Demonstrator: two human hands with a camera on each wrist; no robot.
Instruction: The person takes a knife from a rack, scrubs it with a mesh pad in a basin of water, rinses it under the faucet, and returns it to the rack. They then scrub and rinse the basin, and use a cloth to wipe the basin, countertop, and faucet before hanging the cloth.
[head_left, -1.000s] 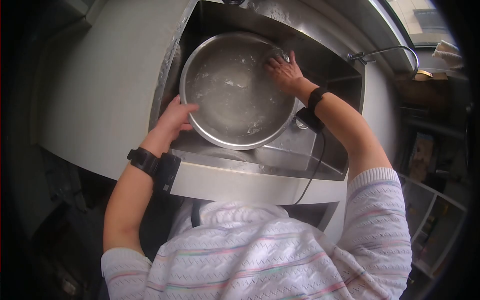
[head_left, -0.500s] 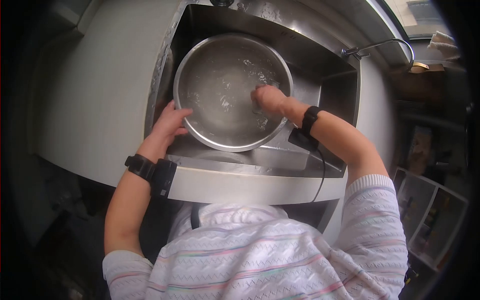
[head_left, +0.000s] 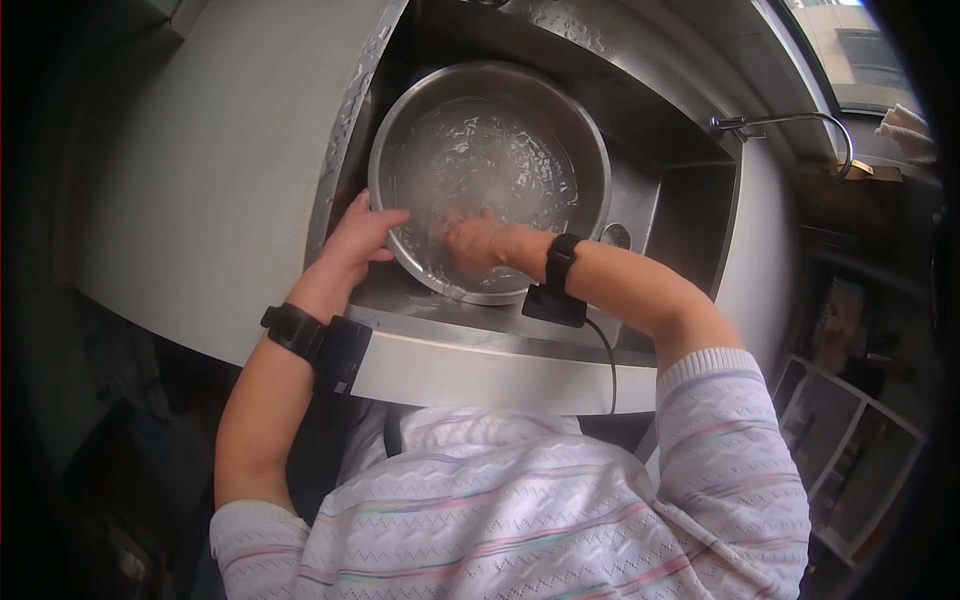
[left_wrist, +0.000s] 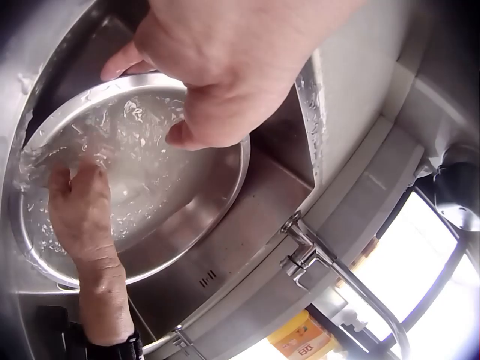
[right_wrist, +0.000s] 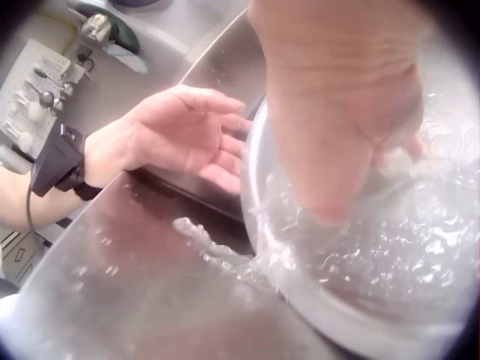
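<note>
A large round stainless-steel basin [head_left: 603,180] holds cloudy, rippling water [head_left: 500,150]. At its left rim my left hand [head_left: 355,237] grips the edge, thumb over the inside and fingers outside. My right hand [head_left: 476,245] dips into the water near the basin's near-left wall, its fingers partly under the surface and bent downward. Something pale shows beside those fingers in the right wrist view; I cannot tell whether it is a held thing or churned water. A splash of water [right_wrist: 214,244] flies over the rim there.
The basin stands in a steel sink [head_left: 690,215] with a drain strainer [head_left: 615,237] to its right. A curved faucet [head_left: 800,118] rises at the back right. White counter [head_left: 200,170] lies to the left. A yellow package [left_wrist: 304,337] appears near the window.
My right hand has swept from the basin's far right side, along the right, to the near left. The water has become more agitated. My left hand keeps its hold on the rim.
</note>
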